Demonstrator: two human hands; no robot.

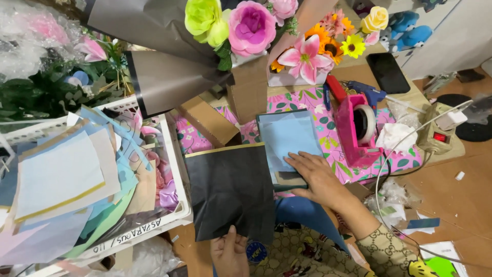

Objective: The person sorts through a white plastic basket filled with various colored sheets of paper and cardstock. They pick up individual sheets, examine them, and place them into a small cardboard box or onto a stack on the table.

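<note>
A black sheet of paper with a thin gold top edge is lying in front of the person, and the left hand is pinching its bottom edge, thumb on top and fingers curled underneath. Just to the right of that hand, the right hand is lying flat, fingers stretched out and spread, pressing down on a stack of light blue paper squares; it is gripping nothing. The black sheet is touching the left side of this blue stack.

Beyond the right hand, a pink tape dispenser is sitting on a pink floral tablecloth, with a blue glue gun just behind it and a black phone farther back. Right of the dispenser, crumpled white tissue is lying beside a power strip.

Left of the left hand, a white plastic basket is holding loose sheets of pastel paper. Far above both hands, a bouquet of artificial flowers in grey wrapping is leaning over a cardboard box.
</note>
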